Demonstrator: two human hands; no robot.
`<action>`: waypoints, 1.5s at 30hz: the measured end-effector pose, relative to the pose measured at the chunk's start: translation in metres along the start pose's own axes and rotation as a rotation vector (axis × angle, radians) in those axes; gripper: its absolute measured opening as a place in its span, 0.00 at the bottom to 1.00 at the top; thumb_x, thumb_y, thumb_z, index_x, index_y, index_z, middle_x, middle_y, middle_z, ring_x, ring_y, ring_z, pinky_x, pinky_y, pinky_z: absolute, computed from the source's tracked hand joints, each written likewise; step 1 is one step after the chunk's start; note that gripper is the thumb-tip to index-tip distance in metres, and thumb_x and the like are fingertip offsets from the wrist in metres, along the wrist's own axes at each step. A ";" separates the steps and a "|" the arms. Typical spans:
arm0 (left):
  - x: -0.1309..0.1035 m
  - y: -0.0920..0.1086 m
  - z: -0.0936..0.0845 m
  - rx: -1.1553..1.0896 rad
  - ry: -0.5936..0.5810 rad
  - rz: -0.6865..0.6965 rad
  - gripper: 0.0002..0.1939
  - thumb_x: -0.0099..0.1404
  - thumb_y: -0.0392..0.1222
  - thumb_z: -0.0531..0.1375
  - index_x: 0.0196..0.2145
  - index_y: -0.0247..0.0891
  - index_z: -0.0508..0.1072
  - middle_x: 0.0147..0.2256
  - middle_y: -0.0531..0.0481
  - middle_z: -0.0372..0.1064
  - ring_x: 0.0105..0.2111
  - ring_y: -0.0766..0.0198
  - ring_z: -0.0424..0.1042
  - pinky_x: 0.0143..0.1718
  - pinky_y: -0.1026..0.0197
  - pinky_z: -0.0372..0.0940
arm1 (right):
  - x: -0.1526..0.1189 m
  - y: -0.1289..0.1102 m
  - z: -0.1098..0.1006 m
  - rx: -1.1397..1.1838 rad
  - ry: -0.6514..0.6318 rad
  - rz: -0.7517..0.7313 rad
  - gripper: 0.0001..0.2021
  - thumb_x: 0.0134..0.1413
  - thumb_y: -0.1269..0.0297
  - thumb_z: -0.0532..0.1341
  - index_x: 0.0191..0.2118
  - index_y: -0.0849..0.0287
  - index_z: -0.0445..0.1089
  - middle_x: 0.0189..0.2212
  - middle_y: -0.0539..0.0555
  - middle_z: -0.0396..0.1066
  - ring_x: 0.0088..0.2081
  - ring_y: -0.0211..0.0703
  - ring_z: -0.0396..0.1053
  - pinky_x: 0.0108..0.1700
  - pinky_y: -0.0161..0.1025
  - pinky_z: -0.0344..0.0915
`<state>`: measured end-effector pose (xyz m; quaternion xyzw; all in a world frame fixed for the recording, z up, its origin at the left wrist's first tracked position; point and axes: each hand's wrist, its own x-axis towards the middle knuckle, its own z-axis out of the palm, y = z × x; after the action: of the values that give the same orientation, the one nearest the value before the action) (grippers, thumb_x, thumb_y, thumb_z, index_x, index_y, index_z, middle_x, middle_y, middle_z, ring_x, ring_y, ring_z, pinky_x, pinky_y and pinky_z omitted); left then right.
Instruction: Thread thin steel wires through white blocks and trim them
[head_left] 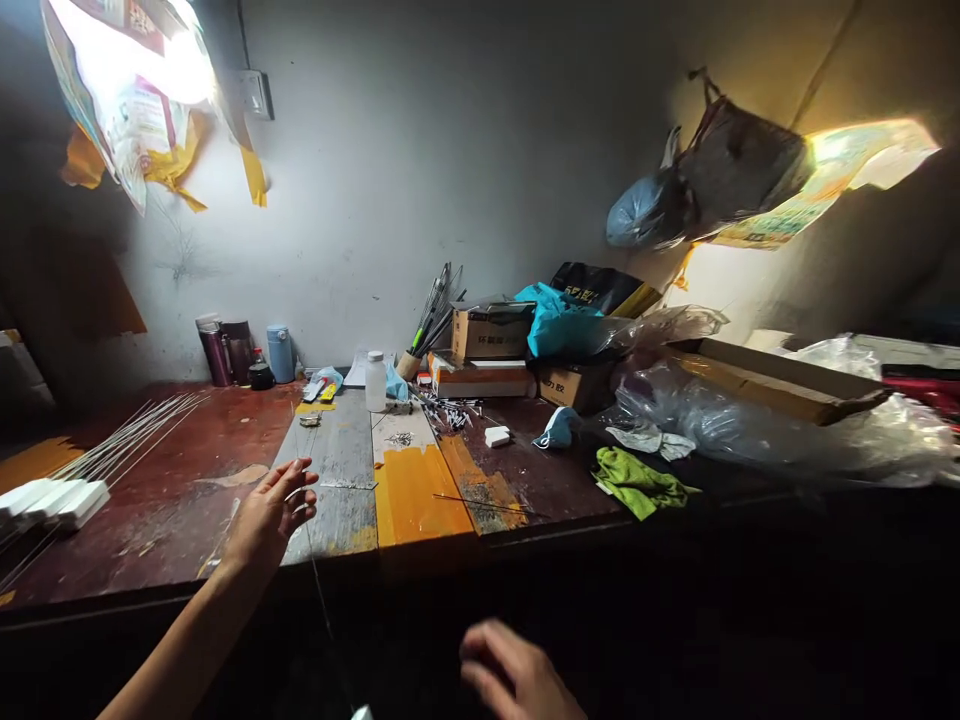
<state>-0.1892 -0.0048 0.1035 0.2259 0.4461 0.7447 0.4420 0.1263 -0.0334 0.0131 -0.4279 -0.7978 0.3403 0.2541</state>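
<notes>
My left hand (285, 495) is over the front of the workbench, thumb and forefinger pinched on a thin wire rod (321, 590). The rod slants down past the table edge, and a small white block (362, 713) shows at its lower end, cut off by the frame. Low in front of the bench is my right hand (517, 670), slightly blurred. Its fingers are bent and apart, with nothing visible between them. Nearest the left hand on the bench is a grey board (337, 520), with an orange-taped panel (420, 495) beside it.
Similar rods with white blocks (67, 503) lie at the left. A white bottle (376, 382), small metal parts (401, 439), loose screws-like pieces (457, 412) and cartons (491, 333) stand farther back. A green cloth (641, 482) and plastic wrap (735, 425) lie right.
</notes>
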 end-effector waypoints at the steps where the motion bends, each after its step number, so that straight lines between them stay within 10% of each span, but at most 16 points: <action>1: -0.001 0.000 0.001 0.018 -0.007 -0.006 0.11 0.50 0.35 0.68 0.33 0.32 0.75 0.25 0.50 0.72 0.17 0.69 0.69 0.18 0.67 0.65 | 0.021 -0.006 -0.012 -0.058 0.086 -0.071 0.06 0.57 0.63 0.55 0.35 0.52 0.70 0.33 0.50 0.73 0.37 0.42 0.72 0.41 0.36 0.67; 10: 0.000 -0.017 -0.015 0.124 -0.037 -0.068 0.27 0.41 0.48 0.73 0.39 0.37 0.74 0.20 0.56 0.69 0.15 0.70 0.66 0.16 0.69 0.62 | 0.249 -0.022 -0.059 -0.427 0.153 -0.038 0.08 0.62 0.64 0.58 0.43 0.63 0.69 0.43 0.55 0.71 0.43 0.44 0.70 0.46 0.47 0.67; 17: 0.006 -0.028 -0.032 0.149 -0.045 -0.198 0.28 0.43 0.50 0.73 0.41 0.40 0.73 0.20 0.57 0.70 0.14 0.70 0.66 0.14 0.69 0.61 | 0.313 -0.020 -0.049 -0.482 0.022 0.078 0.13 0.61 0.62 0.59 0.49 0.60 0.67 0.48 0.56 0.68 0.45 0.46 0.70 0.45 0.47 0.69; 28: 0.008 -0.022 -0.022 0.205 -0.013 -0.177 0.26 0.42 0.54 0.72 0.36 0.37 0.75 0.20 0.57 0.69 0.13 0.73 0.65 0.14 0.71 0.59 | 0.325 -0.026 -0.054 -0.188 0.060 0.127 0.14 0.62 0.62 0.59 0.50 0.61 0.66 0.48 0.56 0.67 0.45 0.46 0.69 0.45 0.48 0.69; 45: -0.022 -0.037 -0.017 0.275 -0.320 -0.181 0.32 0.48 0.59 0.68 0.45 0.36 0.73 0.14 0.59 0.65 0.10 0.75 0.57 0.12 0.71 0.48 | 0.210 -0.104 -0.010 0.995 -0.270 0.084 0.22 0.36 0.57 0.73 0.37 0.61 0.66 0.27 0.50 0.72 0.28 0.36 0.72 0.41 0.38 0.68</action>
<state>-0.1736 -0.0238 0.0642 0.3582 0.4860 0.5890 0.5372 -0.0258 0.1076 0.1227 -0.2394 -0.5474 0.7406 0.3077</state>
